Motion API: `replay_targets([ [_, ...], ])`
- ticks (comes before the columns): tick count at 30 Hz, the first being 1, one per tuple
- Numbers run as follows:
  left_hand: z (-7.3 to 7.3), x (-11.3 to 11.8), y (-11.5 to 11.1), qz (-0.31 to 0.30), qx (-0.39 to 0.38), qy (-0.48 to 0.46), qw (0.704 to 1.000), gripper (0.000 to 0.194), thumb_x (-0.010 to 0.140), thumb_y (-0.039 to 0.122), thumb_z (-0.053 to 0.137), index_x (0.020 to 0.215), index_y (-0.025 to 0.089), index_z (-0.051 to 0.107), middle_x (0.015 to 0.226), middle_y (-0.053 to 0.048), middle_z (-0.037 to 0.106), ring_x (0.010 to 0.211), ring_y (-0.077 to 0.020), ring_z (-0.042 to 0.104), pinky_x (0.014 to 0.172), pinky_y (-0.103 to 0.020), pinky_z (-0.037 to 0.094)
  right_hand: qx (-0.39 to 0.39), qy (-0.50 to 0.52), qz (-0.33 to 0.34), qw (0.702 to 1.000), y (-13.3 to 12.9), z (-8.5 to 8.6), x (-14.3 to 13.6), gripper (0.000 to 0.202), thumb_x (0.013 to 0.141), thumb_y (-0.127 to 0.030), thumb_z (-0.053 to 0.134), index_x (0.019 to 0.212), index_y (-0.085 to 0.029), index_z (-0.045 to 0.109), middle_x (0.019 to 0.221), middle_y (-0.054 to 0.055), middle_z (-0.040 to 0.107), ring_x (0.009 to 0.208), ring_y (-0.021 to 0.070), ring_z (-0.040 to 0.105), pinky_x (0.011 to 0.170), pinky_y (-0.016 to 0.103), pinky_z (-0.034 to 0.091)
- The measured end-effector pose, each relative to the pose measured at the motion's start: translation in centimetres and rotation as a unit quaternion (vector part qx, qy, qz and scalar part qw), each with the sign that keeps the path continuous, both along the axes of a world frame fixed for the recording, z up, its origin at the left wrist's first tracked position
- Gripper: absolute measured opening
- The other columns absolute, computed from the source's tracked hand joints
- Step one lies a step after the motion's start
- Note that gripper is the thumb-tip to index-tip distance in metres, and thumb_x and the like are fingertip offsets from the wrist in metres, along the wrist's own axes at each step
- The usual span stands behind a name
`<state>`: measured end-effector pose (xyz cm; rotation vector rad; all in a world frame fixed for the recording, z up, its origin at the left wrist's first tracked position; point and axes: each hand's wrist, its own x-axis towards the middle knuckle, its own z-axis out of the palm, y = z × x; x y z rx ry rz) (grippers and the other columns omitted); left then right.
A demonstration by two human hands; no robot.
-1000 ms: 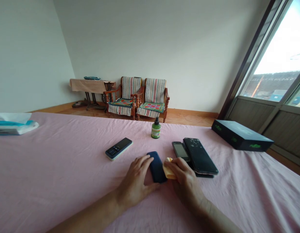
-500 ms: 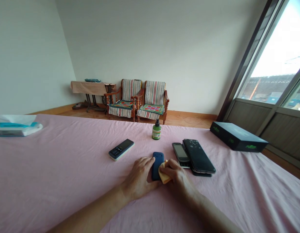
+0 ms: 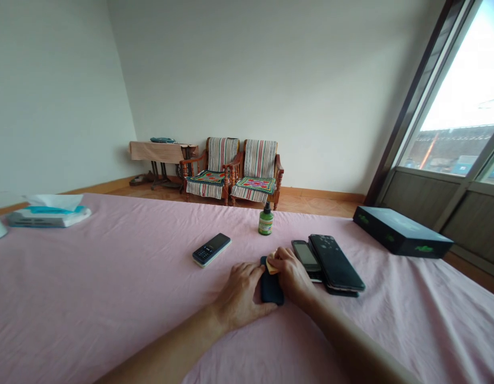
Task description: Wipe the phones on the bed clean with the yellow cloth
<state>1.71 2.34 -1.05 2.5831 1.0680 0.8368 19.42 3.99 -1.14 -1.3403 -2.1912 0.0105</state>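
Observation:
A dark blue phone (image 3: 271, 290) lies back up on the pink cloth, between my two hands. My left hand (image 3: 241, 298) grips it from the left, fingertips at its upper edge and thumb at its lower end. A small yellow cloth (image 3: 272, 264) is pinched in my right hand (image 3: 291, 272) and pressed on the upper part of the phone. To the left lies a keypad phone (image 3: 212, 249). Right of my right hand are a small grey-screened phone (image 3: 306, 256) and a large black phone (image 3: 337, 264), which rests on another dark item.
A green spray bottle (image 3: 265, 221) stands behind the phones. The black box (image 3: 403, 232) is at the back right, a tissue pack (image 3: 50, 216) at the far left. Beyond the pink-covered surface (image 3: 130, 277) are two wooden chairs and a small draped table.
My right hand has moved the yellow cloth from the phone's lower right side up to its upper part. The whole view has shifted slightly, and a white object shows at the left edge.

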Motion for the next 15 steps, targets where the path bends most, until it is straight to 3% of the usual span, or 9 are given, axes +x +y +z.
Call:
replay_targets([
  [5, 0.7, -0.4, -0.8, -0.006, 0.007, 0.028, 1.0, 0.057, 0.058, 0.046, 0.081, 0.103, 0.02, 0.059, 0.101, -0.006, 0.064, 0.098, -0.0294, 0.058, 0.092, -0.043, 0.038, -0.02, 0.012, 0.049, 0.998, -4.9, 0.2, -0.2, 0.021, 0.087, -0.004, 0.05, 0.08, -0.019, 0.063, 0.084, 0.003, 0.055, 0.081, 0.0175, 0.051, 0.067, 0.027, 0.04],
  [7, 1.1, -0.4, -1.1, -0.008, 0.005, 0.038, 0.999, 0.051, 0.059, 0.044, 0.081, 0.098, 0.02, 0.06, 0.097, -0.006, 0.064, 0.095, -0.0285, 0.058, 0.092, -0.043, 0.038, -0.032, 0.014, 0.063, 0.997, -5.7, 0.3, -0.2, 0.022, 0.085, -0.001, 0.05, 0.08, -0.019, 0.061, 0.085, 0.003, 0.056, 0.08, 0.0173, 0.051, 0.065, 0.027, 0.039],
  [10, 1.4, -0.2, -1.4, -0.003, -0.003, 0.046, 0.999, 0.047, 0.058, 0.04, 0.081, 0.095, 0.019, 0.06, 0.094, -0.005, 0.064, 0.093, -0.0278, 0.058, 0.093, -0.043, 0.036, -0.03, 0.002, 0.068, 0.997, -4.7, 0.4, -0.1, 0.022, 0.085, -0.002, 0.052, 0.08, -0.02, 0.063, 0.083, 0.003, 0.055, 0.078, 0.0168, 0.05, 0.067, 0.028, 0.039],
  [15, 1.4, -0.1, -1.6, 0.001, -0.011, 0.044, 0.999, 0.062, 0.057, 0.039, 0.083, 0.111, 0.021, 0.058, 0.101, -0.006, 0.064, 0.098, -0.0293, 0.057, 0.097, -0.046, 0.033, -0.015, -0.009, 0.014, 1.0, -1.5, 0.6, -0.5, 0.022, 0.088, -0.005, 0.05, 0.079, -0.018, 0.066, 0.082, 0.004, 0.054, 0.08, 0.0169, 0.049, 0.069, 0.028, 0.039],
])
